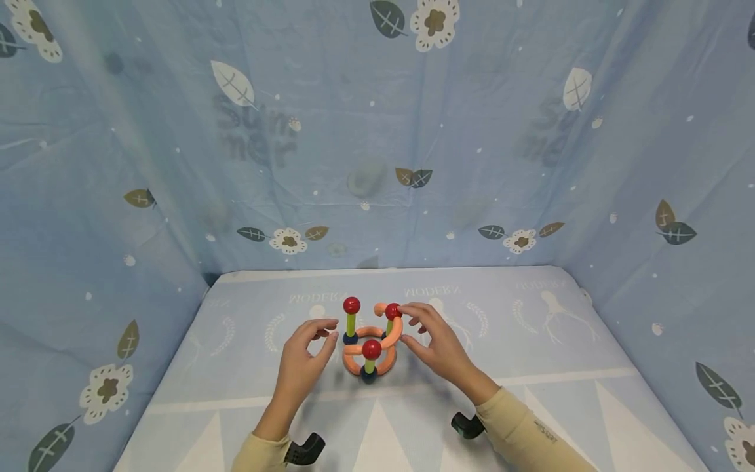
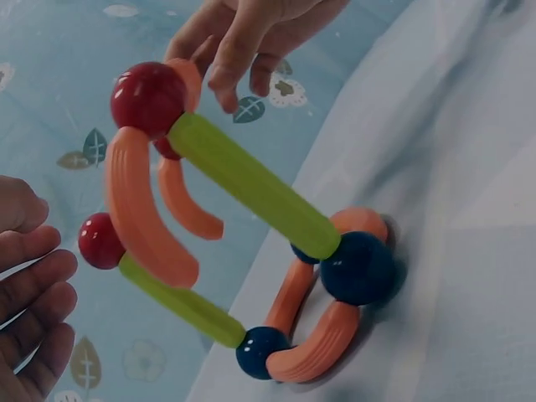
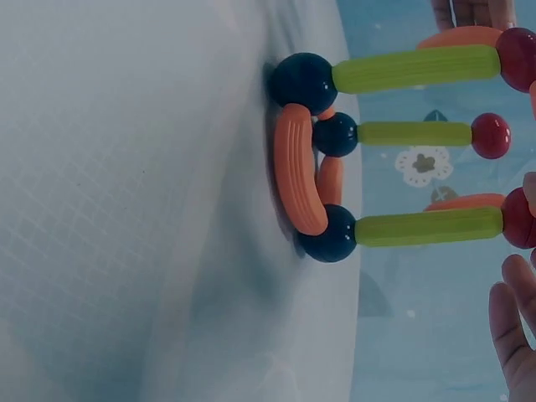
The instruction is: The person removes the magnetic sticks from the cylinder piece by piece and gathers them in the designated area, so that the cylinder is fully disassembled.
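A toy frame of magnetic-looking balls and sticks stands between the hands. Its base is a ring of orange curved sticks (image 1: 387, 362) joined by dark blue balls (image 2: 360, 268). Three green sticks (image 3: 419, 69) rise from these, each topped by a red ball (image 1: 351, 305). Orange curved pieces (image 2: 138, 201) also reach out from red balls at the top. My left hand (image 1: 302, 360) is just left of the frame, fingers relaxed and holding nothing. My right hand (image 1: 441, 344) is at the right side, its index fingertip touching the back right red ball (image 1: 392, 311), its thumb held apart.
The frame stands on a table with a pale patterned cloth (image 1: 236, 367). Blue curtains (image 1: 354, 131) with leaves and flowers surround the table at the back and sides. Dark wrist devices (image 1: 305, 450) sit by both sleeves.
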A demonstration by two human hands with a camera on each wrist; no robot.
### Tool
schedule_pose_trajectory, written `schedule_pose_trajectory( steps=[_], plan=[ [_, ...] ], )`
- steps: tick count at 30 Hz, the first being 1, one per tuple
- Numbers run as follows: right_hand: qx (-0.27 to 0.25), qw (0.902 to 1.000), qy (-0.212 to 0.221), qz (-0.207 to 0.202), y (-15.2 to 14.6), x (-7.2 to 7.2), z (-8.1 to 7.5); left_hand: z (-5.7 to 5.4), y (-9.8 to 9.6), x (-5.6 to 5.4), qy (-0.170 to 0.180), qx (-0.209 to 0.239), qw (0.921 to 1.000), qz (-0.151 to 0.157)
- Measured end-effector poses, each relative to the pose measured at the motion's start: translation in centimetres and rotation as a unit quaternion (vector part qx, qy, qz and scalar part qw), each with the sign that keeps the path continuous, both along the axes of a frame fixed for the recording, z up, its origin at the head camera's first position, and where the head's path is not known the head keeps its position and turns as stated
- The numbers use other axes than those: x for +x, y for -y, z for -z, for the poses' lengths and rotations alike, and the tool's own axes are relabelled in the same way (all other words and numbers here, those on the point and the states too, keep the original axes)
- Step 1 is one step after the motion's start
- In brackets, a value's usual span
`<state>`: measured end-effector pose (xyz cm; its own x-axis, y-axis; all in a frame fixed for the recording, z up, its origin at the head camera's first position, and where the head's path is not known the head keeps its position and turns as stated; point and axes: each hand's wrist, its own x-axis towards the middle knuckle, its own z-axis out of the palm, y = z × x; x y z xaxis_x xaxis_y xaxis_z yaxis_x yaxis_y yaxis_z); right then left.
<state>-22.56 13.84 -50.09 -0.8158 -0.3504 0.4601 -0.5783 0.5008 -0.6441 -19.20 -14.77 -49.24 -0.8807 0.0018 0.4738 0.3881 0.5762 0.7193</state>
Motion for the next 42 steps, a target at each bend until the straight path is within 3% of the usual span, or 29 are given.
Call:
schedule_pose_trajectory(
  steps=[9, 15, 18, 29, 42],
  plan=[
    [0.017, 0.9996, -0.023, -0.005, 0.5, -0.5, 0.0, 0.3, -1.7, 0.8, 0.013, 0.013, 0.9976, 0.067],
    [0.027, 0.9996, -0.009, -0.002, 0.8, -0.9, -0.3, 0.0, -2.4, 1.0, 0.019, 0.027, 0.9906, 0.133],
    [0.031, 0.9995, -0.01, -0.004, 0.9, -1.0, -0.4, 0.0, -2.8, 1.0, 0.022, 0.029, 0.988, 0.15],
    [0.046, 0.9988, -0.016, -0.001, 1.2, -1.2, -0.5, 0.0, -3.3, 0.8, 0.028, 0.028, 0.9875, 0.153],
    [0.027, 0.9988, -0.039, -0.015, 0.9, -0.8, -0.5, -0.2, -3.5, 0.9, 0.057, 0.019, 0.9893, 0.133]
  ],
)
